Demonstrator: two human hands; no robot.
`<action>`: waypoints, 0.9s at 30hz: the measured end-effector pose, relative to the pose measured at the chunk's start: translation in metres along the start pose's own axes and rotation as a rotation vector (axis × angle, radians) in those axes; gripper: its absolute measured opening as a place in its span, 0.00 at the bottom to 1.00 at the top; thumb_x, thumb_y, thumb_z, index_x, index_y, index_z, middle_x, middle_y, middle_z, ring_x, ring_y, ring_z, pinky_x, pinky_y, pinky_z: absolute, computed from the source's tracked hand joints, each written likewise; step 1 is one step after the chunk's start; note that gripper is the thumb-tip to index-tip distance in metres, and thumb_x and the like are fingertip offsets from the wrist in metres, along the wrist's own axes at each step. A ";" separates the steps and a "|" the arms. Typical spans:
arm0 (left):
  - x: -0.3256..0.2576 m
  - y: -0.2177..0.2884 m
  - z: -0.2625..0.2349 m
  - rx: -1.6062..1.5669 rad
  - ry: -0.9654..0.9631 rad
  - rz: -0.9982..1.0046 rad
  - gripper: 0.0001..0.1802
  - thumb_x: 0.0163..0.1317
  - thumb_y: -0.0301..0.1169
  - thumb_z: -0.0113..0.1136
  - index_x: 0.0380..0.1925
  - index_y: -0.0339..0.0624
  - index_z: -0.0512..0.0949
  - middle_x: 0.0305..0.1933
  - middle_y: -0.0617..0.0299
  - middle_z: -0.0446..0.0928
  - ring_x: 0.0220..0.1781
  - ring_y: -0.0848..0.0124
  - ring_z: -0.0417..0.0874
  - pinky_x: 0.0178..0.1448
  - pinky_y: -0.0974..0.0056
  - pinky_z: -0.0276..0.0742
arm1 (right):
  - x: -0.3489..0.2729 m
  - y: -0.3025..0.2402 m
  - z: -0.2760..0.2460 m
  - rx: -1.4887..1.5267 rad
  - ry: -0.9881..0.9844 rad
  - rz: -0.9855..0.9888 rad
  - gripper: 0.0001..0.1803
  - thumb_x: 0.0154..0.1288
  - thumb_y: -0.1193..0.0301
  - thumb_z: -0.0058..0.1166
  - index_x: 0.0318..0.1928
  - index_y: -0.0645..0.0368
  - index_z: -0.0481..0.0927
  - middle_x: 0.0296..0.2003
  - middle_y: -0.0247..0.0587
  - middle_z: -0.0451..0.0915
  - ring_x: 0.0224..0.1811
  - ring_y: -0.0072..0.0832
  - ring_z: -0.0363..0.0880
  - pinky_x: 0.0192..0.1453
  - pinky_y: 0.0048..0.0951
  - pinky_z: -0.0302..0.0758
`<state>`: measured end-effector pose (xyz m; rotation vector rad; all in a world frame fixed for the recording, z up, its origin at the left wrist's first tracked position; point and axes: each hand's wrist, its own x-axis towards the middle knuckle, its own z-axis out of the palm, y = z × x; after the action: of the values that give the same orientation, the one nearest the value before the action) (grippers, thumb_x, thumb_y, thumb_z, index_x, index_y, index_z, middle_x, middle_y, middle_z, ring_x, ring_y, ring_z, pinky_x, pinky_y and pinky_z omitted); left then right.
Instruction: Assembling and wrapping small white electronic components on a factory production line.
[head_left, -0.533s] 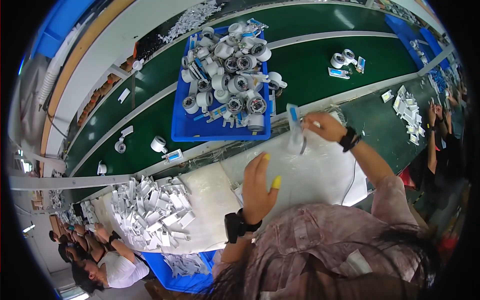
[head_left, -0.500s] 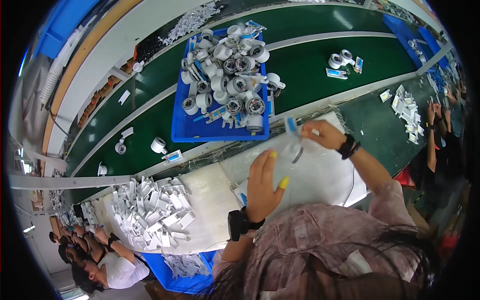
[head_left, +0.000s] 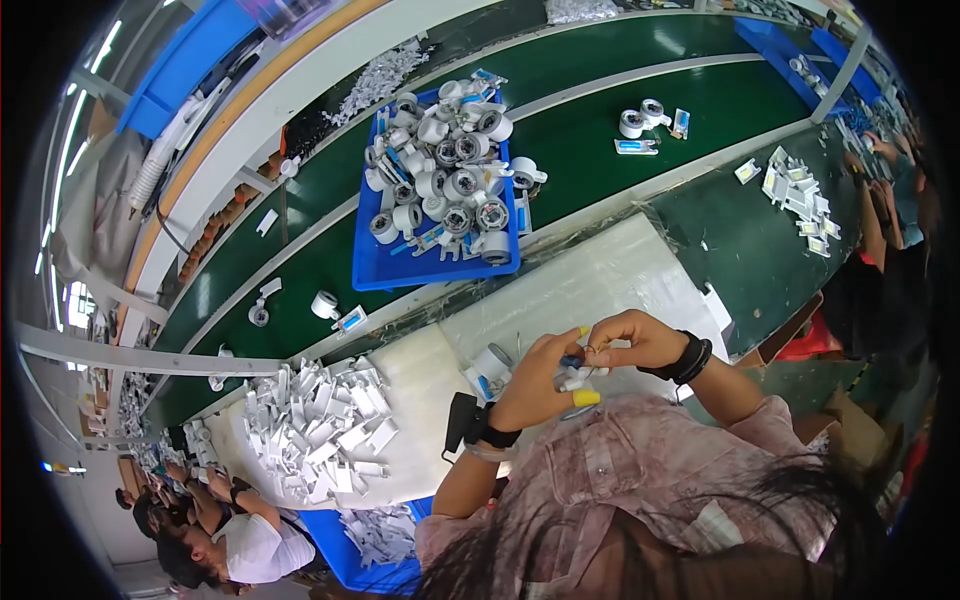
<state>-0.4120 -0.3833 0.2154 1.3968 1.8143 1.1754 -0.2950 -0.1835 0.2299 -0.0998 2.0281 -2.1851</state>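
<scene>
My left hand (head_left: 535, 385), with yellow covers on thumb and finger, closes on a small white plastic part (head_left: 573, 379) that carries something blue. Thumb and forefinger of my right hand (head_left: 640, 342) pinch at the same part's upper right end, where a thin strand seems to show. The fingers hide much of it. Just left of my left hand, a white round housing (head_left: 491, 362) with a blue-marked flat piece (head_left: 486, 387) lies on the pale work mat (head_left: 560, 275).
A blue tray (head_left: 385, 268) heaped with round white housings stands beyond the mat, over the green conveyor (head_left: 580, 190). White plastic pieces (head_left: 320, 425) pile at left, above a blue bin (head_left: 345, 560). Small white frames (head_left: 797, 195) lie at right. Co-workers (head_left: 255, 545) sit at far left and far right.
My right hand has brought the part down and left toward my body. My left hand, spread open before, has closed on it. The whole view has shifted slightly.
</scene>
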 end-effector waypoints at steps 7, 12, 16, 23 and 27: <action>-0.016 0.024 0.000 -0.238 0.064 0.016 0.43 0.43 0.40 0.77 0.59 0.41 0.68 0.38 0.59 0.78 0.40 0.62 0.80 0.47 0.62 0.75 | -0.008 -0.016 0.012 -0.062 -0.107 -0.225 0.05 0.62 0.76 0.60 0.39 0.62 0.84 0.36 0.39 0.83 0.42 0.27 0.79 0.50 0.27 0.72; -0.011 0.068 -0.024 0.435 0.000 0.235 0.37 0.43 0.43 0.74 0.52 0.41 0.71 0.32 0.63 0.74 0.35 0.64 0.77 0.34 0.62 0.71 | -0.016 -0.014 0.023 0.003 -0.042 -0.200 0.06 0.66 0.75 0.56 0.40 0.63 0.83 0.41 0.42 0.81 0.41 0.27 0.78 0.50 0.29 0.73; -0.011 0.086 -0.039 0.895 -0.002 0.412 0.37 0.37 0.45 0.74 0.49 0.44 0.74 0.29 0.64 0.74 0.31 0.65 0.77 0.29 0.59 0.69 | -0.018 -0.018 0.030 0.062 0.029 -0.214 0.09 0.70 0.70 0.53 0.41 0.65 0.80 0.37 0.37 0.81 0.41 0.20 0.76 0.48 0.24 0.72; -0.009 0.097 -0.057 0.510 -0.168 0.271 0.37 0.39 0.48 0.76 0.48 0.44 0.73 0.30 0.62 0.76 0.30 0.61 0.79 0.31 0.60 0.72 | -0.022 -0.023 0.027 0.081 -0.182 0.013 0.12 0.73 0.69 0.48 0.46 0.66 0.78 0.38 0.37 0.81 0.42 0.21 0.76 0.49 0.24 0.72; -0.015 0.090 -0.053 0.168 -0.169 0.035 0.32 0.45 0.41 0.74 0.49 0.42 0.72 0.31 0.60 0.76 0.31 0.64 0.80 0.37 0.63 0.74 | -0.028 -0.022 0.026 0.334 -0.279 0.101 0.14 0.72 0.70 0.50 0.49 0.68 0.78 0.38 0.41 0.82 0.43 0.26 0.80 0.51 0.27 0.73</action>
<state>-0.4102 -0.4065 0.3178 1.5773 1.8086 0.9081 -0.2647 -0.2032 0.2550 -0.2397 1.4734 -2.2643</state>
